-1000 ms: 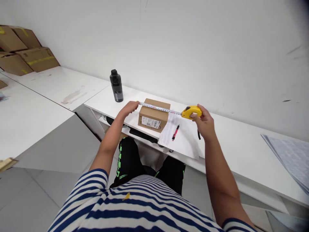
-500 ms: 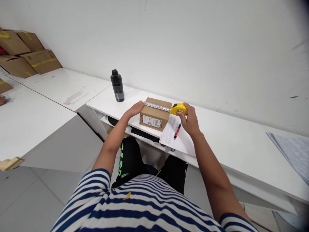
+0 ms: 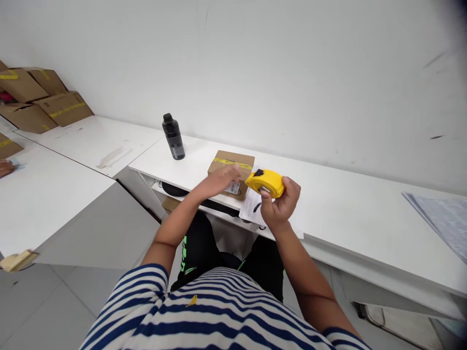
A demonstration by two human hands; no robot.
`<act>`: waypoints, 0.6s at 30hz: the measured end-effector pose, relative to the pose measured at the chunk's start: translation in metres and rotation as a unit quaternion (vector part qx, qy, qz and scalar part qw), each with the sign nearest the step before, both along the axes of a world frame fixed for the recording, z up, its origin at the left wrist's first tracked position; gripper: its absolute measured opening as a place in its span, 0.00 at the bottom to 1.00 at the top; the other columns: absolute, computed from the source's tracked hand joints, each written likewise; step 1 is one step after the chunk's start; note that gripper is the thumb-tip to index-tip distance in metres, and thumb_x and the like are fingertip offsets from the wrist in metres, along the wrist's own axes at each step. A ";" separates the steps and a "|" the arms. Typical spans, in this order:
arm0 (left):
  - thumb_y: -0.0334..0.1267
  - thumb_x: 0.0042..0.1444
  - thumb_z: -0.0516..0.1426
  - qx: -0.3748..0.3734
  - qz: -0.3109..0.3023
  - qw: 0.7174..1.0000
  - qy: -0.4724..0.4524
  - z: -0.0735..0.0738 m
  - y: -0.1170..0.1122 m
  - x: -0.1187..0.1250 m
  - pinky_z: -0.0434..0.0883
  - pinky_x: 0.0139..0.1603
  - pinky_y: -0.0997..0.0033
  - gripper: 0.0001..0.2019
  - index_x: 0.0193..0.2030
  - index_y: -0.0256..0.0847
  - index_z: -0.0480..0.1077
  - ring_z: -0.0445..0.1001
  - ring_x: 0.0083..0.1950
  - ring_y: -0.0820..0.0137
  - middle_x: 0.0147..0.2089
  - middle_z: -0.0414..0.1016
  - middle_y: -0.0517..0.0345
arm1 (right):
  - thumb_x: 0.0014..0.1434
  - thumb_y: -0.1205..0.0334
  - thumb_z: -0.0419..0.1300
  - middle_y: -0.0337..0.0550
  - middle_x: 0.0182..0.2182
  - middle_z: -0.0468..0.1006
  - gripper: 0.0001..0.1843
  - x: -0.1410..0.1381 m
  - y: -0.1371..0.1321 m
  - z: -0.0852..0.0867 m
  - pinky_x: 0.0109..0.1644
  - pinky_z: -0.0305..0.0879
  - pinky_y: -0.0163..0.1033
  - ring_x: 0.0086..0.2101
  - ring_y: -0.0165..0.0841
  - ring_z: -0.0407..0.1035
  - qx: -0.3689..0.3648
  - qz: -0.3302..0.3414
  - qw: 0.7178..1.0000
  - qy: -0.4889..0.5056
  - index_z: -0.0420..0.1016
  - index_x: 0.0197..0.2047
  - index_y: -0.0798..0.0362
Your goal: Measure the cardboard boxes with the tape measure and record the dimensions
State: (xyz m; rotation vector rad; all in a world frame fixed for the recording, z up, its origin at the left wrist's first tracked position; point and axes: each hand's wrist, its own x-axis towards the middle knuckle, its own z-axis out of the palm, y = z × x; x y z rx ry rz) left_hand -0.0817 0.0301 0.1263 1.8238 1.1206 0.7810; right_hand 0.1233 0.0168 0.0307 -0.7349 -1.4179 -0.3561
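My right hand is closed around a yellow tape measure, lifted off the white desk in front of me. Its tape looks drawn back in. My left hand rests on the near face of a small cardboard box with a white label and a strip of yellow tape on top; its fingers lie loosely against the box. A sheet of paper lies on the desk just right of the box, partly hidden by my right hand.
A black bottle stands on the desk left of the box. Stacked cardboard boxes sit at the far left on another white table. Grey papers lie at the far right. Someone's fingers show at the left edge.
The tape, stretched over the box top a second ago, has run back into its case. My right hand lifted the tape measure toward me. My left hand moved from the box's left end to its front.
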 end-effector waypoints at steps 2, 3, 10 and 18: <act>0.69 0.63 0.44 -0.067 -0.088 0.993 -0.037 0.001 -0.015 0.011 0.68 0.40 0.69 0.33 0.41 0.39 0.71 0.71 0.34 0.71 0.36 0.74 0.55 | 0.65 0.46 0.60 0.51 0.48 0.69 0.35 -0.003 -0.011 0.004 0.47 0.73 0.50 0.46 0.42 0.71 0.041 -0.014 0.999 -0.023 0.56 0.70 0.47; 0.69 0.62 0.45 -0.087 -0.109 0.988 -0.062 0.001 -0.018 0.015 0.68 0.38 0.69 0.33 0.40 0.38 0.71 0.70 0.32 0.73 0.33 0.72 0.56 | 0.64 0.46 0.61 0.51 0.47 0.70 0.37 -0.004 -0.016 0.007 0.46 0.73 0.49 0.45 0.42 0.71 0.050 -0.021 0.998 -0.038 0.55 0.71 0.48; 0.59 0.59 0.59 -0.159 -0.171 0.969 -0.076 0.001 0.007 0.025 0.58 0.27 0.74 0.23 0.31 0.38 0.70 0.60 0.24 0.78 0.23 0.62 0.63 | 0.59 0.51 0.67 0.57 0.55 0.67 0.38 -0.019 -0.046 0.016 0.48 0.75 0.52 0.52 0.46 0.70 0.017 -0.059 0.997 -0.040 0.59 0.68 0.49; 0.53 0.63 0.56 -0.234 -0.232 0.942 -0.065 0.000 0.018 0.033 0.61 0.28 0.75 0.20 0.30 0.37 0.70 0.62 0.25 0.77 0.23 0.64 0.62 | 0.61 0.49 0.64 0.61 0.66 0.60 0.38 -0.038 -0.064 0.014 0.62 0.67 0.65 0.65 0.52 0.61 -0.139 0.018 0.989 0.044 0.55 0.70 0.47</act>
